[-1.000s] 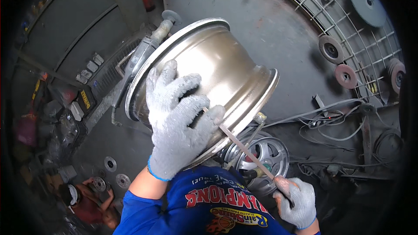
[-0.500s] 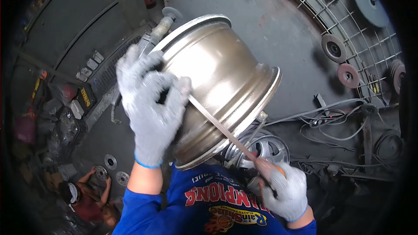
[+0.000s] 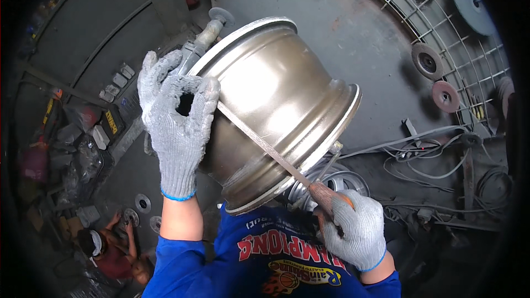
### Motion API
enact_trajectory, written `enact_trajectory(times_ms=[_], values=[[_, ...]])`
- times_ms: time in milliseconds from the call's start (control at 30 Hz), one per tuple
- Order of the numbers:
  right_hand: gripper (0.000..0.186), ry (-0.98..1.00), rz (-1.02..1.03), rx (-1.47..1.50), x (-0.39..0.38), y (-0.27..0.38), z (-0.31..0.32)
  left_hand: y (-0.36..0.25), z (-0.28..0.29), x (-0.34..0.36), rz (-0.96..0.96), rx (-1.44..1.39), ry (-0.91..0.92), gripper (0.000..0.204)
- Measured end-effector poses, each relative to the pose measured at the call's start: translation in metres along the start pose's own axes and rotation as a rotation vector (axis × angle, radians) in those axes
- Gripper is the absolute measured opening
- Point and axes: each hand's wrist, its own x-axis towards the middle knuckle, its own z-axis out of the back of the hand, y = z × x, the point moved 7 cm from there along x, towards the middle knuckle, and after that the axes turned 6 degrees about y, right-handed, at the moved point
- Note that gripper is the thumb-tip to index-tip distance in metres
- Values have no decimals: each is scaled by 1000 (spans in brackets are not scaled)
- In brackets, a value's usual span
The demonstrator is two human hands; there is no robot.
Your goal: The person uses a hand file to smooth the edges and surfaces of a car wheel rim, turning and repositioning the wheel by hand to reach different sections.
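Observation:
A metallic wheel rim [image 3: 270, 72] lies on its side before me, its barrel bronze-toned and its edges pale. Across the barrel runs a long, thin file [image 3: 259, 140] with a worn wooden handle. My gloved right hand [image 3: 353, 226] is closed round that handle, close to the rim's near edge. My gloved left hand [image 3: 179, 110] pinches the file's far tip between thumb and finger at the rim's left side. Its other fingers are raised, and the exact tip is hidden by the glove.
Behind the rim stands an angle grinder [image 3: 204, 38]. Abrasive discs [image 3: 427, 60] hang on a wire rack [image 3: 469, 60] at right, above tangled cables [image 3: 425, 160]. Below the rim lies another wheel [image 3: 342, 185]. At lower left a person [image 3: 113, 251] handles round discs.
Both hands and the file have moved leftward along the rim, the right hand also slightly upward. The rim itself shifts only slightly in view.

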Motion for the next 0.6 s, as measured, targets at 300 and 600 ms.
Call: enact_trajectory(times_ms=[300, 600], values=[[47, 22, -167, -17, -73, -1, 22, -64, -9, -38, -205, -56, 175, 18], [52, 40, -63, 41, -8, 0, -2, -11, 3, -7, -93, 20, 9, 20]])
